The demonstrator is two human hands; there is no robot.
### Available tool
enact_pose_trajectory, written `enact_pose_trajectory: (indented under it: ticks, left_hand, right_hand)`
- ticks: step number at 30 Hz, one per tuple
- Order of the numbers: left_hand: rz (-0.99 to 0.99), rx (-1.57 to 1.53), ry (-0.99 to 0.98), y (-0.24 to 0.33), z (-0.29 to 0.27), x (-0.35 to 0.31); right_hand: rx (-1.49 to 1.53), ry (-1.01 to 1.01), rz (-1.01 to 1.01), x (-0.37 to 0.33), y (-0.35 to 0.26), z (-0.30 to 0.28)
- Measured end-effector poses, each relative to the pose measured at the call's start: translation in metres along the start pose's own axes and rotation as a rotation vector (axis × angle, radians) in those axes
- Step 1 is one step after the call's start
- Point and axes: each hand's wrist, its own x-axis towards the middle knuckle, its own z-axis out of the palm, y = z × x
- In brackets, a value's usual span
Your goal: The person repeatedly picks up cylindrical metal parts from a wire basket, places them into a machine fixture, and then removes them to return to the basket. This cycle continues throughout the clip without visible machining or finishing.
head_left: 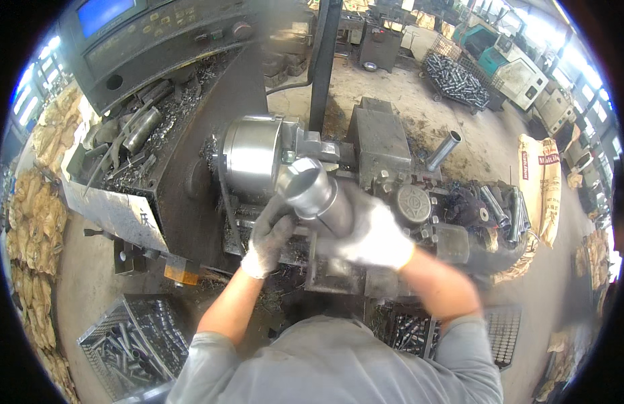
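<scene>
A short, shiny metal tube (315, 196) with an open, collared end is tilted up toward me, in front of the lathe chuck (253, 151). My right hand (376, 236), in a white glove with dark, soiled fingers, is closed around its lower right side; motion blurs this hand. My left hand (270, 237), gloved the same way, has its fingers curled against the tube's left side, partly hidden behind it. Beyond the tube are the chuck's jaws (315, 147). The tool turret (413, 204) with its round cap sits just right of my right hand.
A longer tube (445, 150) stands tilted behind the turret. More tubes (497, 209) lie on the machine at right, near a paper sack (538, 182). The control panel (157, 40) and a chip-filled tray (116, 212) are at left. A wire basket (133, 347) of tubes stands lower left.
</scene>
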Motion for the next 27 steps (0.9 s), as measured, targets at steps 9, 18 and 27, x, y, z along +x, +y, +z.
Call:
enact_pose_trajectory:
  ticks: [9, 18, 27]
  left_hand:
    - [-0.372, -0.005, 0.648, -0.095, -0.079, -0.167]
    - [-0.189, -0.043, 1.293, -0.088, -0.156, -0.268]
    - [-0.115, -0.192, 1.184, -0.024, -0.202, -0.244]
  right_hand:
    - [-1.413, -0.298, -0.104, 0.149, 0.093, -0.12]
    - [-0.626, -0.598, 0.05, 0.183, 0.172, -0.074]
    - [-0.457, -0.589, 0.115, 0.204, 0.191, -0.072]
